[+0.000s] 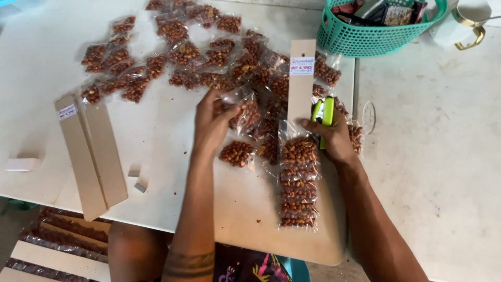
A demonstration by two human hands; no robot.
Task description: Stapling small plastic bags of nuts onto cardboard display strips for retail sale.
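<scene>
Looks like a small home snack-packing setup: a white counter (156, 141) covered in little clear bags of spiced peanuts (182, 52), cardboard hanger strips (91, 156) left of them, a teal plastic basket (365, 36) to their right.

Green stapler (324, 116) — lower half hidden inside the right hand (335, 140). Basket (376, 28) cut by the top edge; contents too jumbled to tell. White cup (467, 23) cropped at the corner. Packets under the counter (417, 172) — blurred, cut by the bottom edge.
</scene>
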